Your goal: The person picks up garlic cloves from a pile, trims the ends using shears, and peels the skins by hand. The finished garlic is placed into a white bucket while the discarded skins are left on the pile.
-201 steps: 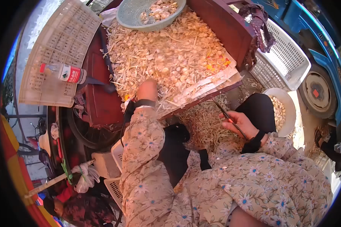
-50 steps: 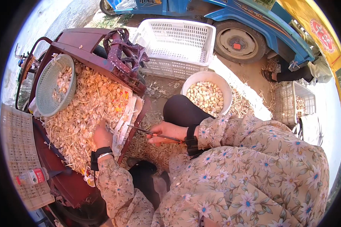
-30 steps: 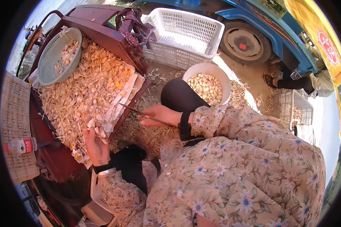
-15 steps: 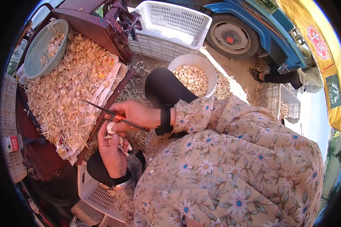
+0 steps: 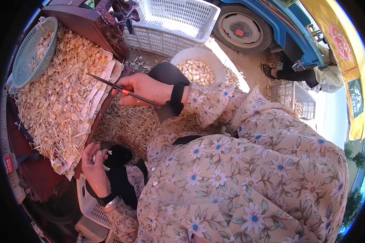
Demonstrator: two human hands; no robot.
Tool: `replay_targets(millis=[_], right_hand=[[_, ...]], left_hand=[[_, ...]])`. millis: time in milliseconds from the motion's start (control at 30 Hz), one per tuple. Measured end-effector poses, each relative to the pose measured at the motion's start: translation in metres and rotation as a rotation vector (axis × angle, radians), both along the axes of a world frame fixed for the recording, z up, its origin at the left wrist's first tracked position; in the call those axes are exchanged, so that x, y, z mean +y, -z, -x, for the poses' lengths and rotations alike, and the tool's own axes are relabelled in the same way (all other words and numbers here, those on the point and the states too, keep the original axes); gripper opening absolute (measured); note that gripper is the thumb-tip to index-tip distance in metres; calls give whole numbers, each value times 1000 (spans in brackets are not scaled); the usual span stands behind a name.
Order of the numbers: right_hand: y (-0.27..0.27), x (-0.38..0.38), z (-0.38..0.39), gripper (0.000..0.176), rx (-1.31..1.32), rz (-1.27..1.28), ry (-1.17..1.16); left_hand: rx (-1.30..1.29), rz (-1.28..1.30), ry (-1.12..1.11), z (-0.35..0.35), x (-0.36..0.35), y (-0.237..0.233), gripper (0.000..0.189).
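My right hand point(image 5: 147, 90) is closed round a thin knife point(image 5: 103, 81) with a dark, pointed blade and some orange near the grip. The blade points left, over the edge of the heap of garlic cloves point(image 5: 65, 77). Lower left, my left hand point(image 5: 95, 170) has its fingers curled round a small piece of garlic point(image 5: 103, 154) with pale, ragged skin; the fingers partly hide it. Paper sheets point(image 5: 94, 105) lie under the heap's near edge. Beyond my knee stands a white bucket point(image 5: 219, 65) with peeled garlic cloves point(image 5: 195, 72) in it.
A pale green basket point(image 5: 22, 73) rests on the heap. White plastic crates stand behind the bucket point(image 5: 158, 42), below my left hand point(image 5: 89, 204) and at right point(image 5: 282, 93). Another person's dark-clad leg point(image 5: 292, 74) is near a blue vehicle's wheel point(image 5: 242, 31). Husks point(image 5: 129, 125) cover the ground.
My hands have moved apart: the left down and left, the right, with the knife, slightly up. The white peeled clove between them has gone from sight. The whole view has shifted a little.
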State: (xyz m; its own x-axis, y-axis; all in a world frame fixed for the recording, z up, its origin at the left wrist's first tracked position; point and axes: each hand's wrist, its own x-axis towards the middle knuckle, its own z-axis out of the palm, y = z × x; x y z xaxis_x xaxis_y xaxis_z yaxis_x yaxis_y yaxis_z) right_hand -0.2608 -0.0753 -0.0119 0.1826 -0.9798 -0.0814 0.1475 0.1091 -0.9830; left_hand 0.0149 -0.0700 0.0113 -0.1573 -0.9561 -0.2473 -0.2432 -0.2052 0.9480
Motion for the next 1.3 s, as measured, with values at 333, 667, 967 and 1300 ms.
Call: replay_targets(millis=[333, 667, 967, 1300], right_hand=[[-3, 10, 15, 33, 429, 313, 16], [-11, 33, 6, 36, 859, 571, 78], [-7, 39, 0, 34, 873, 558, 55], [-22, 20, 24, 31, 454, 238, 12]], left_hand=[[-447, 234, 372, 61, -29, 46, 10], [602, -155, -123, 91, -13, 2, 27], [569, -7, -135, 98, 5, -4, 30], [504, -183, -41, 96, -6, 39, 19]])
